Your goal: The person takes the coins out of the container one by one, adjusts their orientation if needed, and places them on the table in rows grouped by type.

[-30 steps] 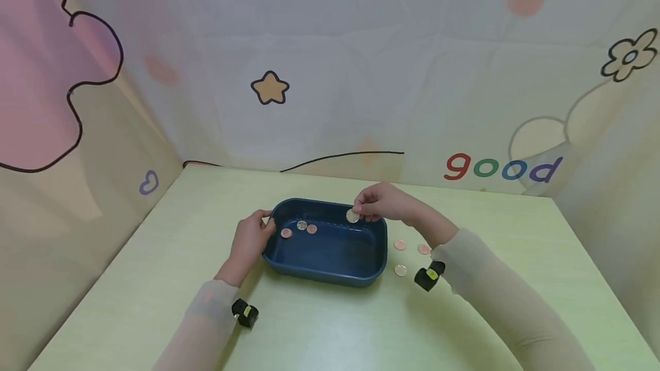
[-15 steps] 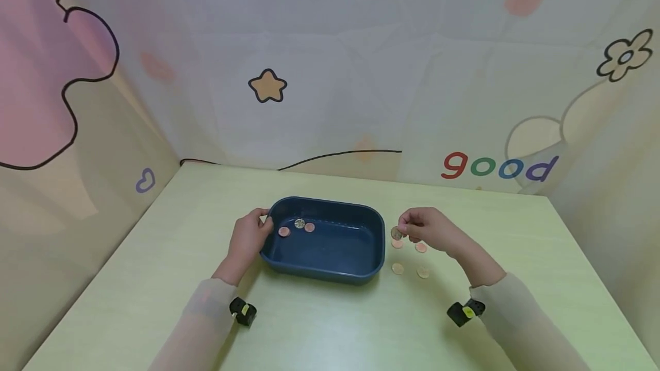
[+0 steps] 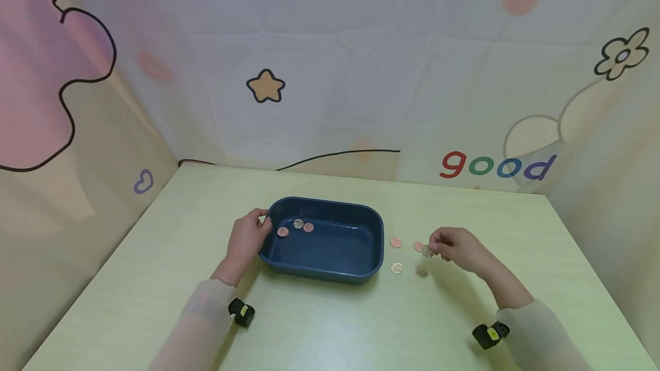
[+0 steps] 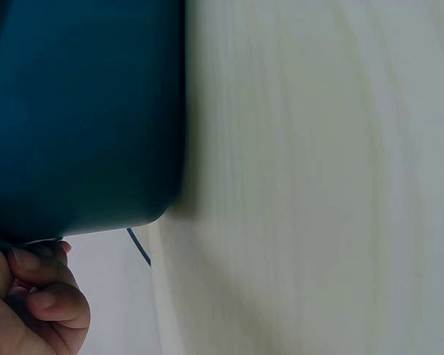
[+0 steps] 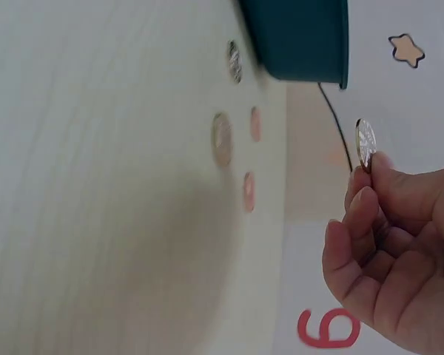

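Note:
My left hand (image 3: 248, 239) grips the left end of a dark blue rectangular tub (image 3: 322, 271), thumb and fingers at its rim. Inside the tub, toward its left end, lie two copper-coloured coins and a silvery one (image 3: 298, 224). My right hand (image 3: 460, 249) pinches a shiny coin (image 5: 365, 144) between thumb and fingertips, held above the table to the right of the tub. Below and left of that hand, two copper coins (image 3: 395, 243) and two paler coins (image 3: 396, 268) lie flat on the table.
The pale wooden table (image 3: 319, 331) meets a printed cloth backdrop (image 3: 330, 73) at its far edge. More cloth hangs along both sides. Each wrist wears a small black camera (image 3: 241, 312).
My right hand has moved right and toward me, from over the tub's far right rim to beyond the loose coins, still pinching a coin. The left hand keeps its grip.

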### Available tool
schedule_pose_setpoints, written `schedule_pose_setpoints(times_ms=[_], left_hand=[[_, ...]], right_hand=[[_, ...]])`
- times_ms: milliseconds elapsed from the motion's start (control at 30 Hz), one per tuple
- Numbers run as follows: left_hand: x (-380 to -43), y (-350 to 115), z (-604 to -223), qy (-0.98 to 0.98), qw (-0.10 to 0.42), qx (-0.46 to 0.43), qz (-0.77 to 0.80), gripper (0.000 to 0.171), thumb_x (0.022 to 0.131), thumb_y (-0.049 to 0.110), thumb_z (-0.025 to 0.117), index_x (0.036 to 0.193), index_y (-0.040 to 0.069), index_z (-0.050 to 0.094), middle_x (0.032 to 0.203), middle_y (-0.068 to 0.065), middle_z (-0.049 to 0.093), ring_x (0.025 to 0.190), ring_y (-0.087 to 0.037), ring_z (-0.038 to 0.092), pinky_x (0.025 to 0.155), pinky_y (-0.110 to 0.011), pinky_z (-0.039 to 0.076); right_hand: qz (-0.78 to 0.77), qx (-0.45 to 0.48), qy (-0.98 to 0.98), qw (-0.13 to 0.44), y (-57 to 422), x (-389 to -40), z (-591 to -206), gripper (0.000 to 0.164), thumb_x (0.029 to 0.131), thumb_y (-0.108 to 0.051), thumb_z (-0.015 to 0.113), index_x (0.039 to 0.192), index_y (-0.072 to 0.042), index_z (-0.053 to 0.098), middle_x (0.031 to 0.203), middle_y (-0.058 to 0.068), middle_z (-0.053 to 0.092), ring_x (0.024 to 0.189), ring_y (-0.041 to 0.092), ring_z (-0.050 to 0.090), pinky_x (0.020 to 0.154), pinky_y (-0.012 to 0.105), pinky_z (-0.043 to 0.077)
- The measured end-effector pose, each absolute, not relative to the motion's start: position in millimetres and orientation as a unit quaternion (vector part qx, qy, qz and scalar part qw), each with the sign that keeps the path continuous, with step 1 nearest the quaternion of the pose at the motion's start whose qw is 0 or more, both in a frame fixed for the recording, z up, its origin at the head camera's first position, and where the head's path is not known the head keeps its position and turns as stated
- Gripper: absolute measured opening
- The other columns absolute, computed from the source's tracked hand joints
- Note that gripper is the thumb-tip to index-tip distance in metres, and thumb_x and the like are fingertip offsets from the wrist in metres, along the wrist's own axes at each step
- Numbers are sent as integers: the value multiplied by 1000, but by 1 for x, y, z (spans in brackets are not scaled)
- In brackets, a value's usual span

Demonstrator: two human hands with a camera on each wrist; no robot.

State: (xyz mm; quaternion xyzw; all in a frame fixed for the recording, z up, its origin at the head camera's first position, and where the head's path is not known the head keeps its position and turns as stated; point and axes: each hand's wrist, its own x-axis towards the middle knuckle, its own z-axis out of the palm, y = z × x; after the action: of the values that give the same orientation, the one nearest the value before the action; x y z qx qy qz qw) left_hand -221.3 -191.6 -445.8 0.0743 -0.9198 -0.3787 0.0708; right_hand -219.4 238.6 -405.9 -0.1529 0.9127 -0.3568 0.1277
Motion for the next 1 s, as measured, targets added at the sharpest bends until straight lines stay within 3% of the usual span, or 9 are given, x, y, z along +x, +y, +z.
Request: schedule_pose_setpoints(times_ms=[600, 1000], left_hand=[[-220, -192, -445, -918, 70, 70, -383, 41, 99, 15, 53, 134, -5, 63, 66, -1, 47, 56, -15, 41, 55, -27, 34], [-221, -192, -446, -919, 69, 72, -382, 42, 99, 15, 53, 134, -6, 62, 66, -2, 48, 56, -15, 42, 56, -27, 34]], right_hand=[[-318, -156, 924, 148, 282, -210, -436, 10, 99, -5, 60, 92, 1, 65, 75, 0, 54, 65, 7, 44, 59, 22, 38], [-261, -175, 942, 119, 287, -213, -445, 11, 98, -8, 63, 89, -2, 68, 83, 1, 63, 72, 5, 44, 66, 22, 38]])
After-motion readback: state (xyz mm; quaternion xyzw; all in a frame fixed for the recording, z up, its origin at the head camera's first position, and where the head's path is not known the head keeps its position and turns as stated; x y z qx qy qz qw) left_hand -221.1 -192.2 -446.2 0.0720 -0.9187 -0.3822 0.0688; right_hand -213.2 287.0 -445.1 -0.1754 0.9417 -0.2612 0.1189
